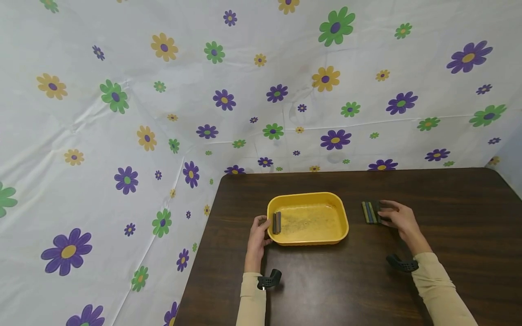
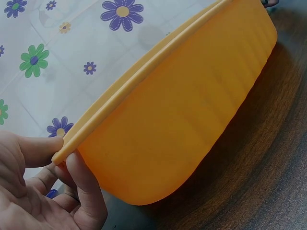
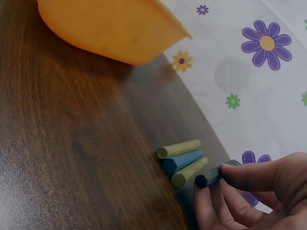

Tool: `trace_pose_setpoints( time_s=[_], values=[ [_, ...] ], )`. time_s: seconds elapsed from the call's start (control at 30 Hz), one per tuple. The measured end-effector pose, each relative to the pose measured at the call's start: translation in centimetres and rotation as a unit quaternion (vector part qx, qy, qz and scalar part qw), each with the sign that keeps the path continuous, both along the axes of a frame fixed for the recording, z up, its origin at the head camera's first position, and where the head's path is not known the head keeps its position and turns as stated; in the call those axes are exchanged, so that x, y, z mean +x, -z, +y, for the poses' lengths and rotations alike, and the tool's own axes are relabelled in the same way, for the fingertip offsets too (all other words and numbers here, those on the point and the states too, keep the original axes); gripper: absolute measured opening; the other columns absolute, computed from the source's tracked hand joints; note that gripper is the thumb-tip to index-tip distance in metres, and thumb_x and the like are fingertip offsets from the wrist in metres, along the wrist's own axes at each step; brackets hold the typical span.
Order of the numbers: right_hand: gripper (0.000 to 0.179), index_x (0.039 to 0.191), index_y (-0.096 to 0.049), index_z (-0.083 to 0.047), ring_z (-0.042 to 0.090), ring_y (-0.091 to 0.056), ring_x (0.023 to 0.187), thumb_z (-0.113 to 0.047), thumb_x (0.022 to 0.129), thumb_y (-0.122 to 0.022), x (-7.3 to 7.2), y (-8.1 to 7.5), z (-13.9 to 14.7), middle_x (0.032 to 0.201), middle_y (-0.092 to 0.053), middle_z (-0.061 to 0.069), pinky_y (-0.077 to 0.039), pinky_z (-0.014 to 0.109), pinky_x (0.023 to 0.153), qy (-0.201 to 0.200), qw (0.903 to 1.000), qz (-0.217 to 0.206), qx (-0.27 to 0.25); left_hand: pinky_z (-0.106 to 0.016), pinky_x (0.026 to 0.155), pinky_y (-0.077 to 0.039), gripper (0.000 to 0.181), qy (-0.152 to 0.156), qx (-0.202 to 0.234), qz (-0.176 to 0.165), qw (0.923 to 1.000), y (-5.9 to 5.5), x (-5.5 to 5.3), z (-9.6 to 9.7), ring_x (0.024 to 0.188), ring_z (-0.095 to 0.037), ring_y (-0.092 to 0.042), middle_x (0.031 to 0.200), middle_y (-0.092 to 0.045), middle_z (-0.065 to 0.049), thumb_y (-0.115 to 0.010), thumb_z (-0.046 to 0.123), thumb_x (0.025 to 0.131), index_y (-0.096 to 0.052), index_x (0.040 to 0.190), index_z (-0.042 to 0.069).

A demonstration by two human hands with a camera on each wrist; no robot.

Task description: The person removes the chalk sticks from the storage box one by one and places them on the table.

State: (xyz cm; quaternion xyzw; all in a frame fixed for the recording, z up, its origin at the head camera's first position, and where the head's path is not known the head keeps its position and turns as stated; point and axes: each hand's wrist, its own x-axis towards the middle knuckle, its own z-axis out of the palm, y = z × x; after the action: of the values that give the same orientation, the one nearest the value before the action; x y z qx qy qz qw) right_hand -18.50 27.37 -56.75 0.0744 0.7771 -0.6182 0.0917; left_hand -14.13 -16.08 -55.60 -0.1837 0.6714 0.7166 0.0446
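A shallow yellow plastic tub (image 1: 311,222) stands on the table, with two dark brownish chalk sticks (image 1: 278,222) lying side by side at its left end. My left hand (image 1: 257,236) grips the tub's left rim; in the left wrist view the thumb lies on top and the fingers curl beneath. To the right of the tub, my right hand (image 1: 403,221) pinches a dark chalk stick (image 3: 209,178) between thumb and fingers. Close beside it lie a blue chalk stick (image 3: 183,161) and two yellow-green ones, one on either side of the blue (image 3: 179,149).
The dark wood table (image 1: 326,280) meets a white flower-printed sheet (image 1: 244,113) along its back and left edges. Each wrist wears a black camera mount (image 1: 270,280) that sticks out over the table.
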Motion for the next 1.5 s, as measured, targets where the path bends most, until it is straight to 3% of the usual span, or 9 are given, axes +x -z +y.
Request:
trace_pose_setpoints(
  time_s=[0.23, 0.33, 0.43, 0.57, 0.83, 0.97, 1.07, 1.2, 1.5],
  values=[
    [0.050, 0.145, -0.046, 0.016, -0.007, -0.058, 0.080, -0.004, 0.102, -0.062, -0.2, 0.5, -0.4, 0.134, -0.056, 0.040, -0.057, 0.024, 0.068, 0.027, 0.9960, 0.020, 0.083, -0.031, 0.060, -0.047, 0.037, 0.004, 0.000, 0.000, 1.0000, 0.0, -0.2, 0.1, 0.077, -0.018, -0.059, 0.111, -0.061, -0.022, -0.058, 0.024, 0.107, -0.050, 0.135, 0.001],
    [0.045, 0.139, -0.054, 0.014, 0.020, -0.069, 0.090, -0.004, 0.100, -0.064, -0.2, 0.6, -0.8, 0.125, -0.064, 0.035, -0.054, 0.024, 0.066, 0.044, 0.9891, 0.035, 0.136, -0.031, 0.060, -0.047, 0.037, 0.003, 0.000, -0.005, 1.0000, 0.1, -0.2, 0.0, 0.077, -0.019, -0.059, 0.112, -0.061, -0.023, -0.057, 0.023, 0.107, -0.050, 0.135, 0.001],
    [0.042, 0.137, -0.056, 0.014, 0.048, -0.062, 0.111, -0.003, 0.099, -0.064, -0.1, 0.6, -1.2, 0.122, -0.066, 0.033, -0.056, 0.034, 0.075, 0.054, 0.9845, 0.042, 0.161, -0.031, 0.061, -0.047, 0.036, 0.007, 0.000, -0.008, 0.9999, 0.0, -0.2, 0.0, 0.078, -0.020, -0.059, 0.113, -0.060, -0.026, -0.056, 0.019, 0.107, -0.049, 0.136, -0.001],
    [0.041, 0.138, -0.055, 0.014, 0.054, -0.053, 0.124, -0.003, 0.101, -0.062, 0.0, 0.5, -1.5, 0.124, -0.065, 0.033, -0.051, 0.054, 0.093, 0.057, 0.9854, 0.035, 0.156, -0.032, 0.063, -0.047, 0.035, 0.012, 0.001, -0.007, 0.9999, -1.6, 0.4, 0.2, 0.080, -0.022, -0.059, 0.113, -0.059, -0.028, -0.055, 0.016, 0.107, -0.048, 0.136, -0.004],
    [0.041, 0.140, -0.053, 0.013, 0.052, -0.055, 0.122, -0.004, 0.103, -0.057, 0.2, 0.6, -1.5, 0.126, -0.065, 0.033, -0.052, 0.051, 0.092, 0.056, 0.9876, 0.033, 0.143, -0.034, 0.065, -0.049, 0.034, 0.012, 0.007, 0.008, 0.9999, -3.4, 1.2, 0.4, 0.081, -0.024, -0.061, 0.109, -0.060, -0.027, -0.056, 0.016, 0.107, -0.049, 0.133, -0.005],
    [0.042, 0.142, -0.051, 0.014, 0.019, -0.070, 0.094, -0.005, 0.105, -0.054, 0.0, 0.6, -1.4, 0.125, -0.066, 0.032, -0.057, 0.029, 0.078, 0.070, 0.9924, 0.020, 0.099, -0.035, 0.066, -0.049, 0.036, 0.019, 0.011, 0.001, 0.9998, -3.7, 1.3, 0.3, 0.082, -0.024, -0.061, 0.112, -0.060, -0.029, -0.056, 0.015, 0.107, -0.049, 0.135, -0.006],
    [0.043, 0.144, -0.048, 0.015, -0.005, -0.060, 0.080, -0.006, 0.107, -0.051, -0.1, 0.4, -1.5, 0.117, -0.069, 0.024, -0.057, 0.022, 0.074, 0.092, 0.9945, 0.009, 0.049, -0.033, 0.065, -0.048, 0.035, 0.015, 0.008, 0.001, 0.9999, -3.2, 1.1, 0.4, 0.082, -0.023, -0.061, 0.112, -0.060, -0.028, -0.055, 0.016, 0.108, -0.048, 0.135, -0.005],
    [0.044, 0.145, -0.046, 0.016, -0.004, -0.062, 0.079, -0.010, 0.109, -0.048, -0.1, 0.0, -1.5, 0.108, -0.070, 0.010, -0.058, 0.023, 0.075, 0.104, 0.9942, 0.011, 0.025, -0.031, 0.063, -0.047, 0.034, 0.004, 0.000, -0.002, 1.0000, -2.0, 0.6, 0.5, 0.079, -0.021, -0.060, 0.111, -0.060, -0.026, -0.054, 0.017, 0.108, -0.048, 0.135, -0.003],
    [0.046, 0.144, -0.047, 0.015, -0.007, -0.060, 0.082, -0.017, 0.111, -0.044, 0.2, -1.3, -2.3, 0.128, -0.060, 0.030, -0.057, 0.022, 0.075, 0.096, 0.9943, 0.034, 0.030, -0.031, 0.061, -0.046, 0.035, 0.000, 0.003, -0.005, 1.0000, 0.4, -0.2, -0.2, 0.074, -0.018, -0.058, 0.108, -0.060, -0.024, -0.057, 0.020, 0.108, -0.050, 0.135, -0.001]
  ],
)
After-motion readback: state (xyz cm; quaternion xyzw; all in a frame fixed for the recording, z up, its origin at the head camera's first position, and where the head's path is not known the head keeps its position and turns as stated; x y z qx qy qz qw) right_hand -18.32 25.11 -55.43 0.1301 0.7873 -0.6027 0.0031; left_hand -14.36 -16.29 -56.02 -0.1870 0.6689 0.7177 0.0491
